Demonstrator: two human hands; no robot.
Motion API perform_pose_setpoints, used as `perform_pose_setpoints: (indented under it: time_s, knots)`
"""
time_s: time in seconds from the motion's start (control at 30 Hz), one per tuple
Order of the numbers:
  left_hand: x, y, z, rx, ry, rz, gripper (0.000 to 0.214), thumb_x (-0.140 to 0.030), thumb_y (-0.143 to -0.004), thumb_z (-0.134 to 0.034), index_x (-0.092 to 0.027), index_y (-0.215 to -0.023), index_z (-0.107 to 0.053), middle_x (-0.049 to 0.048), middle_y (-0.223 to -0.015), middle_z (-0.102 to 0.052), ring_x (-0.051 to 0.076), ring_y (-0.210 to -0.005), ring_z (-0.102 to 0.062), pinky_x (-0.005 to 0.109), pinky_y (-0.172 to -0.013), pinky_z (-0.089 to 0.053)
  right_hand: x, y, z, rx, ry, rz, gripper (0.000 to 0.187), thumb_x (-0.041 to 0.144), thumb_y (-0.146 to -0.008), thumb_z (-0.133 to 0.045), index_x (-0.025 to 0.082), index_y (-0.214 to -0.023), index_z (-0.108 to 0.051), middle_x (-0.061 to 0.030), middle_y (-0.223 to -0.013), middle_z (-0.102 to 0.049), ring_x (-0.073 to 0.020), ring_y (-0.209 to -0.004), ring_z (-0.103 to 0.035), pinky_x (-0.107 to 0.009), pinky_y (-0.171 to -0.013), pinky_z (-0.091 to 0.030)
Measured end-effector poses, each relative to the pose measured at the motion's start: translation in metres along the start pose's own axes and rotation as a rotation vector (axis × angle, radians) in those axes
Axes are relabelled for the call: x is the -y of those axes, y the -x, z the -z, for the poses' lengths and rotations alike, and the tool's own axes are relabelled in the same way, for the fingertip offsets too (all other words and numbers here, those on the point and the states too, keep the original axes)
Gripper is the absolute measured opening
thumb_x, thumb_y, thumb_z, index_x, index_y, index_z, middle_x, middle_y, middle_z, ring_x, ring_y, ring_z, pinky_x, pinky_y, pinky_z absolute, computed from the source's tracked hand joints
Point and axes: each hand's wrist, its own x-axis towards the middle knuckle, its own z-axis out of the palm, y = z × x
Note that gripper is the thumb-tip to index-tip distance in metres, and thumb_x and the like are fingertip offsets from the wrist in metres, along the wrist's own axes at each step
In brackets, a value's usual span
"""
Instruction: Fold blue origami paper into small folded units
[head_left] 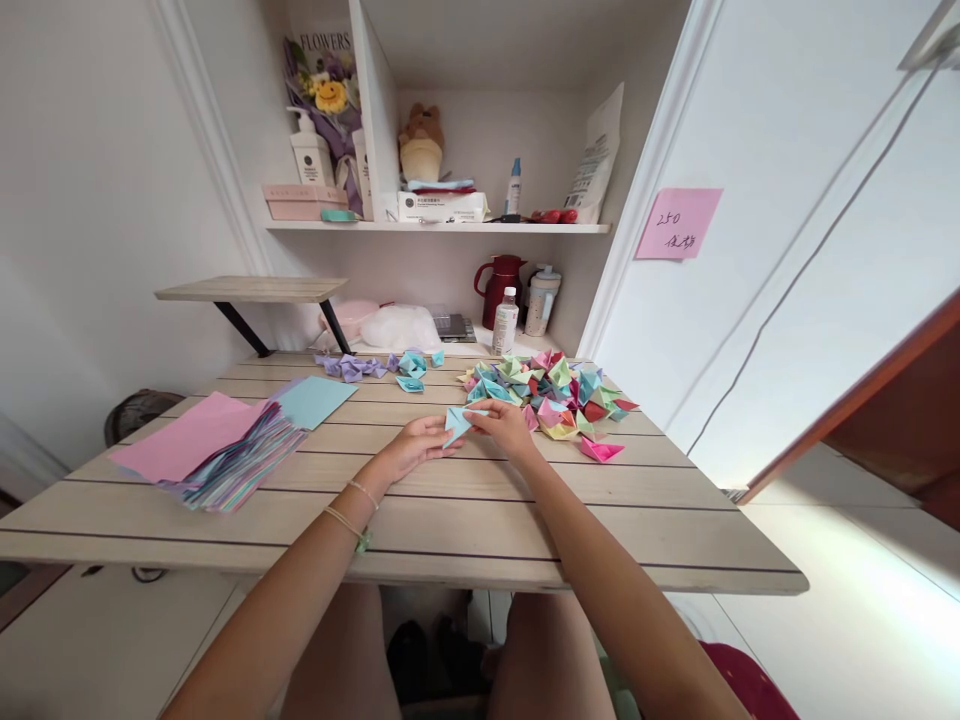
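Note:
A light blue folded paper (456, 424), partly folded into a pointed shape, is held between my two hands just above the table's middle. My left hand (417, 446) grips its left and lower edge, fingers closed on it. From the right, my right hand (501, 420) pinches the upper right part, and its fingers cover that corner. Close behind my right hand lies a heap of folded paper boats (559, 385) in many colours. One bright pink paper boat (601, 450) sits apart at the heap's front right.
A stack of coloured paper sheets (217, 445) lies on the left of the wooden table (465, 525). Purple folded papers (352, 367) and blue ones (412, 364) are at the back. A clear bottle (505, 322) and a red jug (500, 290) stand behind.

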Motion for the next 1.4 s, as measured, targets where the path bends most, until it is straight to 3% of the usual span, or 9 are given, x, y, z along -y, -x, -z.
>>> perform_pose_setpoints:
  time_s: [0.13,0.27,0.4,0.9,1.17,1.4]
  knots:
    - [0.001,-0.002,-0.001,-0.11,-0.076,-0.008,0.033,-0.019,-0.065,-0.074,-0.011,-0.095,-0.063,0.0132,-0.092,-0.068,0.015,-0.071,-0.066,0.025,-0.066,-0.052,0.003,0.005,-0.008,0.111,0.038,0.024,0.032,0.04,-0.058,-0.073,0.019,-0.081,-0.066,0.0002,-0.058,-0.062,-0.0153,-0.055,-0.06,-0.028,-0.057,-0.05]
    - [-0.002,-0.001,0.0,-0.097,0.001,-0.005,0.026,-0.02,-0.069,-0.07,-0.011,-0.093,-0.063,0.0115,-0.089,-0.068,0.015,-0.07,-0.066,0.024,-0.065,-0.052,0.009,0.009,-0.011,0.168,0.015,0.088,0.033,0.034,-0.066,-0.065,0.019,-0.095,-0.063,0.0006,-0.066,-0.063,-0.0148,-0.063,-0.061,-0.026,-0.06,-0.049]
    - [-0.003,-0.001,0.001,-0.103,0.059,0.011,0.019,-0.02,-0.074,-0.064,-0.011,-0.091,-0.062,0.0118,-0.085,-0.068,0.016,-0.072,-0.066,0.024,-0.066,-0.052,0.01,0.009,-0.012,0.226,0.009,0.141,0.043,0.024,-0.064,-0.063,0.019,-0.106,-0.058,-0.0009,-0.075,-0.065,-0.0155,-0.07,-0.062,-0.026,-0.063,-0.049]
    - [-0.003,0.0,-0.001,-0.086,0.034,0.027,0.022,-0.026,-0.076,-0.063,-0.013,-0.093,-0.059,0.0106,-0.088,-0.068,0.019,-0.078,-0.067,0.027,-0.069,-0.053,0.004,0.006,-0.011,0.199,0.082,0.164,0.041,0.02,-0.063,-0.06,0.019,-0.104,-0.057,-0.0013,-0.078,-0.063,-0.0155,-0.069,-0.061,-0.027,-0.064,-0.049]
    - [-0.001,0.002,-0.006,-0.069,0.0,0.052,0.028,-0.029,-0.072,-0.066,-0.016,-0.095,-0.055,0.0076,-0.086,-0.067,0.018,-0.078,-0.066,0.033,-0.075,-0.052,0.006,0.014,-0.013,0.047,0.465,0.363,0.031,0.017,-0.064,-0.054,0.021,-0.094,-0.059,-0.0011,-0.088,-0.064,-0.0163,-0.075,-0.059,-0.026,-0.062,-0.047]
    - [0.002,0.003,-0.013,0.057,0.233,0.066,0.018,-0.033,-0.077,-0.06,-0.017,-0.084,-0.056,0.0081,-0.086,-0.066,0.019,-0.086,-0.063,0.039,-0.084,-0.047,0.01,0.023,-0.019,0.035,0.821,0.539,0.027,0.016,-0.073,-0.051,0.023,-0.098,-0.059,-0.0041,-0.094,-0.065,-0.0201,-0.086,-0.058,-0.03,-0.075,-0.044]
